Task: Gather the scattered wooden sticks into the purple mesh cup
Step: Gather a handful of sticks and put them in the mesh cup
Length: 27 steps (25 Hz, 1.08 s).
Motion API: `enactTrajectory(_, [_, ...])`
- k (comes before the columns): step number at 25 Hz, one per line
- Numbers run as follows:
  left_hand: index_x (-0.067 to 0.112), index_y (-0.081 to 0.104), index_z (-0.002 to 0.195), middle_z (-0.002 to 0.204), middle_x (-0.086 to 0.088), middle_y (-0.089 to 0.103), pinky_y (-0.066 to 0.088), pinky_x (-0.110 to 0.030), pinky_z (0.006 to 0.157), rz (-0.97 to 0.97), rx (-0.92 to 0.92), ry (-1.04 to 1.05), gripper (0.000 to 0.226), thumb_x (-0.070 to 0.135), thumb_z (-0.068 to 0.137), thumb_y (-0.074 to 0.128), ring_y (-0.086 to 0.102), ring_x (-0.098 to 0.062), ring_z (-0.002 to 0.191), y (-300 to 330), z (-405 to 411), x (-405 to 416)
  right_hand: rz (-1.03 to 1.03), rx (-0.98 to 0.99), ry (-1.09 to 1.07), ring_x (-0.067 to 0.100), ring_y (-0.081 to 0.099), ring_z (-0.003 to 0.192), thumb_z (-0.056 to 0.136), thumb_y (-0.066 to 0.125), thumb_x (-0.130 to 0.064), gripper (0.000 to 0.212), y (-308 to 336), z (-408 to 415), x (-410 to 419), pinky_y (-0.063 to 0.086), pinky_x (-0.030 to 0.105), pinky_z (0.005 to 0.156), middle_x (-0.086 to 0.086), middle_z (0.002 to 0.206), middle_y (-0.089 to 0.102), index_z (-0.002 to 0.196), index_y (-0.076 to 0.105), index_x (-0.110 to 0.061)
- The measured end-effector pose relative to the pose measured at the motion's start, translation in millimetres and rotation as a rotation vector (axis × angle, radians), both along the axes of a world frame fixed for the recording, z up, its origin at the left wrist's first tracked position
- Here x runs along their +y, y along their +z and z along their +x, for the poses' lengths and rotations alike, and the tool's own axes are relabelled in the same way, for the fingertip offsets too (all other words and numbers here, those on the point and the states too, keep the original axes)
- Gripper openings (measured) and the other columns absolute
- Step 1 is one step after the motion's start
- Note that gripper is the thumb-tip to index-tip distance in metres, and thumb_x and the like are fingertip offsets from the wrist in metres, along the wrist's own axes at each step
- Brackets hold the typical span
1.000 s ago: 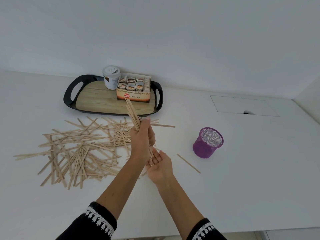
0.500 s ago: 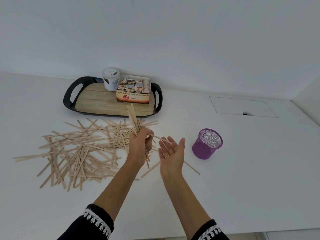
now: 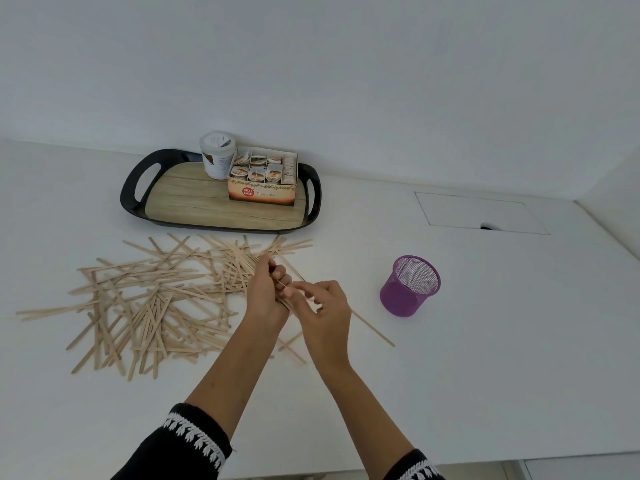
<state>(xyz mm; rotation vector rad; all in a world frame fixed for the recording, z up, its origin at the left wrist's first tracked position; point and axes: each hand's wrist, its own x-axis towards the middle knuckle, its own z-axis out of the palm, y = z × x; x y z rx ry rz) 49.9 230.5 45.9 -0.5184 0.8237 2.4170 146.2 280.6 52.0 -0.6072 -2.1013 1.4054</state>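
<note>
The left hand (image 3: 265, 292) is curled round a bundle of thin pale wooden sticks (image 3: 284, 299), most of it hidden behind the fingers. The right hand (image 3: 323, 306) pinches at the bundle's near end; which stick it holds is hard to make out. The rest of the scattered wooden sticks (image 3: 152, 299) lie heaped on the white table (image 3: 485, 358), left of the hands. The purple mesh cup (image 3: 410, 285) stands upright to the right, well apart from the heap, and its inside cannot be seen
</note>
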Motion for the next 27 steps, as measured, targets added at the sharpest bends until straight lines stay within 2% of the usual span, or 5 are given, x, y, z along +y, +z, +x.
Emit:
enactTrajectory(5, [0.018, 0.037, 0.063, 0.049, 0.003, 0.030, 0.036, -0.022, 0.043, -0.156, 0.170, 0.043, 0.042, 0.040, 0.097, 0.047, 0.036, -0.010, 0.045, 19.2, 7.1, 3.8, -1.165, 0.018, -0.310, 0.019, 0.063, 0.094, 0.099, 0.046, -0.032, 0.036, -3.5, -4.6, 8.1, 0.048, 0.028, 0.087, 0.010, 0.100, 0.070, 0.089, 0.067, -0.005])
enactTrajectory(8, [0.018, 0.038, 0.057, 0.047, 0.004, 0.032, 0.035, -0.024, 0.045, -0.340, 0.482, -0.025, 0.046, 0.038, 0.097, 0.049, 0.037, -0.011, 0.042, 33.5, 19.5, 8.0, -1.559, 0.101, -0.255, 0.028, 0.062, 0.105, 0.101, 0.039, -0.025, 0.037, -5.7, -8.4, 8.0, 0.045, 0.036, 0.099, 0.018, 0.103, 0.068, 0.096, 0.063, 0.003])
enactTrajectory(17, [0.015, 0.058, 0.065, 0.055, -0.007, 0.053, 0.045, -0.031, 0.060, -0.436, 0.784, -0.054, 0.029, 0.034, 0.083, 0.070, 0.049, -0.018, 0.053, 30.8, 34.4, 9.8, -1.749, 0.242, -0.069, 0.023, 0.072, 0.063, 0.102, 0.031, -0.021, 0.042, 9.1, -10.5, 3.7, 0.056, 0.026, 0.049, 0.017, 0.078, 0.072, 0.098, 0.065, 0.003])
enactTrajectory(23, [-0.005, 0.048, 0.068, 0.049, -0.010, 0.046, 0.043, -0.034, 0.056, -0.516, 0.750, -0.162, 0.050, 0.036, 0.082, 0.071, 0.044, -0.020, 0.048, 8.1, 36.5, 16.3, -1.717, 0.198, -0.133, 0.021, 0.067, 0.074, 0.101, 0.034, -0.022, 0.036, 11.2, -11.4, 4.0, 0.049, 0.032, 0.090, 0.011, 0.073, 0.067, 0.090, 0.061, -0.002])
enactTrajectory(27, [-0.007, 0.042, 0.060, 0.046, -0.010, 0.045, 0.041, -0.031, 0.053, -0.531, 0.775, -0.276, 0.067, 0.052, 0.083, 0.064, 0.044, -0.021, 0.048, -0.2, 40.9, 15.3, -1.833, 0.171, -0.249, 0.019, 0.057, 0.073, 0.101, 0.034, -0.021, 0.036, 9.1, -10.3, 4.2, 0.048, 0.033, 0.075, 0.009, 0.056, 0.059, 0.075, 0.053, -0.005])
